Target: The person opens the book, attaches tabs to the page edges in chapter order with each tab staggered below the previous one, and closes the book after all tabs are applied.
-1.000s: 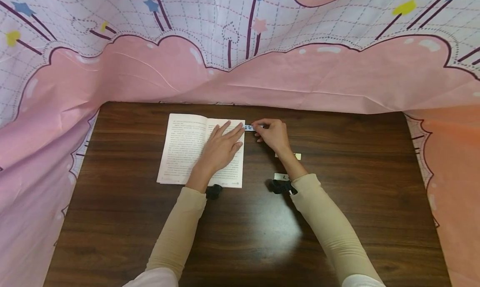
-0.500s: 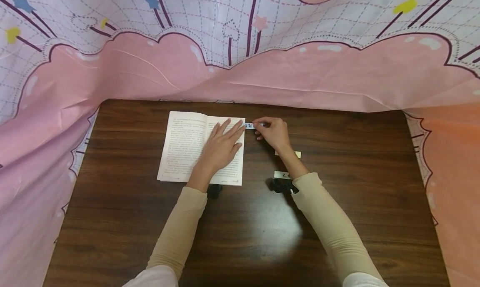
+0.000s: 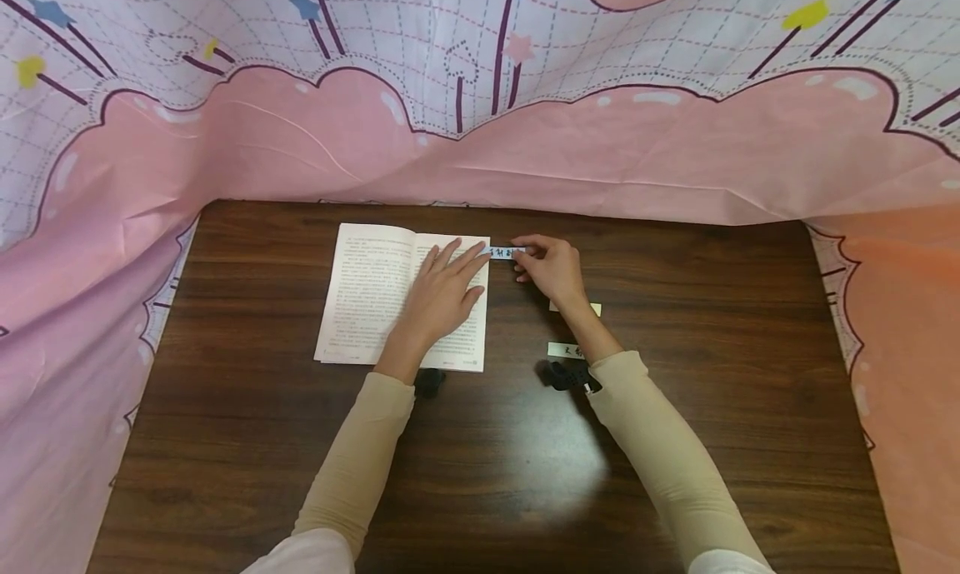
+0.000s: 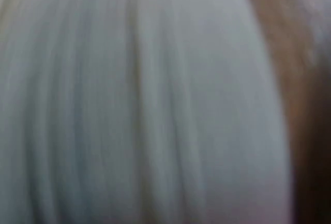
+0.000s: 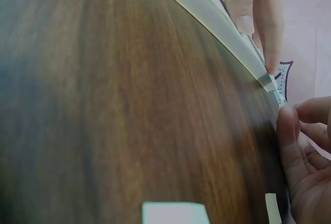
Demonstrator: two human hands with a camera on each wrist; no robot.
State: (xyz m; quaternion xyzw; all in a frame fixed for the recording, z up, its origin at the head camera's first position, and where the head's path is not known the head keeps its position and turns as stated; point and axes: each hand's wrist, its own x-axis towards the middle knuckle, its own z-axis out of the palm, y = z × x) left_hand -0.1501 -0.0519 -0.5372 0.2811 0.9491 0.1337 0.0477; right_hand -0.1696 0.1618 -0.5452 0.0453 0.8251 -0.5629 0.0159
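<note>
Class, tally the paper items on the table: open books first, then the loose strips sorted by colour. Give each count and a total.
Open book: 1
Blue strip: 1
Yellow strip, partly hidden by the right forearm: 1
Pale whitish-green strip: 1
Total: 4

The table I'm looking at has a dark brown wood-grain top (image 3: 720,332), glossy under the light. Near its far edge, closer to the left corner than the right, an open book (image 3: 367,299) lies flat. Toward the right edge from it lie a yellow strip (image 3: 596,309) and a pale green strip (image 3: 559,349), both partly hidden.
</note>
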